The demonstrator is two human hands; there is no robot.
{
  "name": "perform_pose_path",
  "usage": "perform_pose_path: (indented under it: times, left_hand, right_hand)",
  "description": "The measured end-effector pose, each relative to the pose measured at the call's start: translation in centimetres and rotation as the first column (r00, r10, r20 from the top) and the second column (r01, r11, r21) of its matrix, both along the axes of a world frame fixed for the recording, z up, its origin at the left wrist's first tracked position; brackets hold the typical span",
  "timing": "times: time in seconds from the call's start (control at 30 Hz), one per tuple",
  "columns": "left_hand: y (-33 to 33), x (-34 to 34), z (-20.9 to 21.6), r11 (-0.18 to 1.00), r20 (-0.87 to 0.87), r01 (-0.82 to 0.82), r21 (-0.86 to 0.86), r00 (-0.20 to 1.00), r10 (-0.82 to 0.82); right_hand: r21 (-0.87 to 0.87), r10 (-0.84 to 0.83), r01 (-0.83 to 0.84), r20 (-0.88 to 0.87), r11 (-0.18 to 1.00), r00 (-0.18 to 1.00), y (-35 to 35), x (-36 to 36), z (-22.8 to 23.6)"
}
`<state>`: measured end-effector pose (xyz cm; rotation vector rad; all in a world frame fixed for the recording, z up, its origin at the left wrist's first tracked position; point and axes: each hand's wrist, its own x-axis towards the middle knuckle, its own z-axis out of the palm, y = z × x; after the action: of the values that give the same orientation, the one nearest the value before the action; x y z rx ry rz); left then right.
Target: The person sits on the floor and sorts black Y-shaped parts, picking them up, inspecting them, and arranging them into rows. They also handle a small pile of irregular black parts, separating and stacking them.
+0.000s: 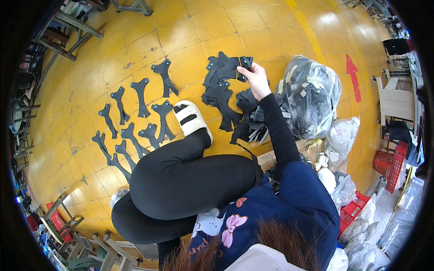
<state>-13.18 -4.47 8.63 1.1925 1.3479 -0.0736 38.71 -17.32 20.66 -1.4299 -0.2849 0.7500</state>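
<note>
My right hand (pixel 257 81) reaches forward over a heap of black cut pieces (pixel 219 97) on the floor. Its thumb and fingers are closed on a black strip-like piece (pixel 244 67) with a thin yellowish line across it, at the far right end of the heap. Some of these pieces carry small pale dots. To the left, several black Y-shaped pieces (pixel 141 97) lie apart from one another in slanting rows, some slightly overlapping. More dark pieces (pixel 246 113) are bunched nearer to me, below my wrist. My left hand is out of sight.
A large clear plastic bag (pixel 309 95) of dark and pale pieces stands right of my forearm, with a smaller bag (pixel 342 140) beside it. My sandaled foot (pixel 192 119) rests between rows and heap. Red baskets (pixel 355 207) stand at right, a wooden frame (pixel 68 34) at far left.
</note>
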Motion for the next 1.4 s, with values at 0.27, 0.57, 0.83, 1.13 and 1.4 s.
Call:
perform_pose_path:
  times: [0.27, 0.57, 0.83, 1.13, 1.4]
  left_hand:
    - [-0.6, 2.5, -1.9, 0.999, 0.063, 0.004, -0.041, 0.998, -0.002]
    - [1.0, -0.3, -0.7, 0.999, 0.007, -0.026, -0.021, 1.0, 0.026]
    - [2.5, -3.0, -1.0, 0.992, 0.213, -0.127, 0.006, 0.969, 0.123]
    - [9.0, 5.0, 16.9, 0.994, 0.432, -0.106, -0.014, 0.896, 0.101]
    - [7.9, 10.1, 20.9, 0.97, 0.695, 0.124, -0.207, 0.717, 0.057]
  right_hand:
    - [-0.606, -0.154, 0.312, 0.299, 0.732, 0.942, -6.5, 12.2, -24.6]
    - [-0.645, -0.034, 0.377, 0.478, 0.664, 0.878, -5.1, 4.3, -17.8]
    - [-0.24, 0.226, -0.193, 0.122, 0.952, 0.966, -1.1, -4.5, -5.4]
    - [0.161, 0.677, -0.701, 0.185, 0.694, 0.712, 9.1, -12.1, 5.6]
    - [0.06, 0.81, -0.937, 0.487, 0.343, 0.328, 15.5, -19.8, 8.4]
